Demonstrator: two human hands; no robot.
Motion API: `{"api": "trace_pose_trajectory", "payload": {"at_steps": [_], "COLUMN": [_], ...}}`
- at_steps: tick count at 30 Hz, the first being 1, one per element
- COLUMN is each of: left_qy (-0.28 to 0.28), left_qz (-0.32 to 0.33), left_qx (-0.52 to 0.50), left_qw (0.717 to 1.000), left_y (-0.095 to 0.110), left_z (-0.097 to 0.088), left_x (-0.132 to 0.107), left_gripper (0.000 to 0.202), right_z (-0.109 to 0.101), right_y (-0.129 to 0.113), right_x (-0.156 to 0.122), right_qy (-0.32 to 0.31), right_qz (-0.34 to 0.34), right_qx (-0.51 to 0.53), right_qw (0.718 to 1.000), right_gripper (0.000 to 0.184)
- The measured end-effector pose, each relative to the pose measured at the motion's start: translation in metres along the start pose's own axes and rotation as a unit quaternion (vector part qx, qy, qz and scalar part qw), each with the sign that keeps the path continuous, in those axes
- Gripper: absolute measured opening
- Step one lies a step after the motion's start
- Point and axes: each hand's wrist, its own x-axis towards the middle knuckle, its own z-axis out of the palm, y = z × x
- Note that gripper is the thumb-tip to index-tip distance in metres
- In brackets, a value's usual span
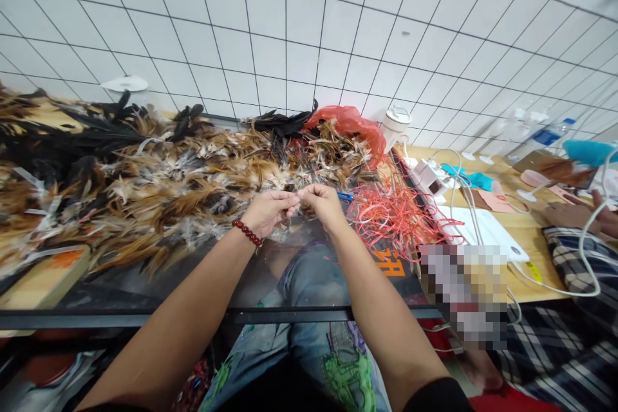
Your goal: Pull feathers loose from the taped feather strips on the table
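Observation:
My left hand (268, 210), with a dark red bead bracelet (247, 232) on its wrist, and my right hand (324, 203) meet at the fingertips over the table's near middle. Both hands are closed in a pinch on something small between them that I cannot make out. Just behind them lies a wide heap of brown, black and white feathers (159, 187). A tangle of red rubber bands (396, 215) lies right of my right hand, with a blue-handled tool (344, 196) at its edge.
A red plastic bag (352, 122) and a white jar (396, 125) stand at the back. A white device (427, 179) with cables, a white tablet (487, 228) and a bottle (543, 136) lie to the right. Another person's hand (572, 214) and plaid sleeve (577, 254) rest at the far right.

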Motion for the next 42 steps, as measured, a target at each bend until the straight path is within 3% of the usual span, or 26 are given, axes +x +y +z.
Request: {"api": "trace_pose_trajectory", "payload": {"at_steps": [5, 10, 17, 27, 33, 42], "left_qy": [-0.014, -0.006, -0.029, -0.038, -0.011, 0.037], "left_qz": [0.014, 0.016, 0.045, 0.048, 0.053, 0.024], "left_qx": [0.025, 0.093, -0.030, -0.020, -0.001, -0.076], "left_qw": [0.999, 0.996, 0.998, 0.998, 0.999, 0.996], "left_y": [-0.003, -0.005, 0.000, 0.000, -0.003, 0.003], "left_z": [0.000, -0.003, -0.004, -0.005, -0.003, -0.001], "left_x": [-0.001, 0.001, 0.003, 0.002, 0.002, 0.002], "left_gripper": [0.014, 0.018, 0.013, 0.016, 0.018, 0.013], "right_z": [-0.003, -0.001, -0.004, 0.002, 0.004, 0.006], "right_y": [0.002, 0.001, 0.001, -0.005, -0.011, -0.008], "right_x": [0.001, -0.001, 0.004, -0.003, -0.006, -0.008], "right_qy": [0.000, -0.012, 0.033, -0.029, 0.007, -0.018], "right_qz": [0.023, 0.004, -0.089, -0.068, -0.097, -0.159], "right_qx": [-0.022, -0.102, -0.093, -0.130, -0.229, -0.255], "right_qw": [0.999, 0.995, 0.991, 0.989, 0.968, 0.954], "right_gripper": [0.027, 0.024, 0.021, 0.018, 0.013, 0.013]}}
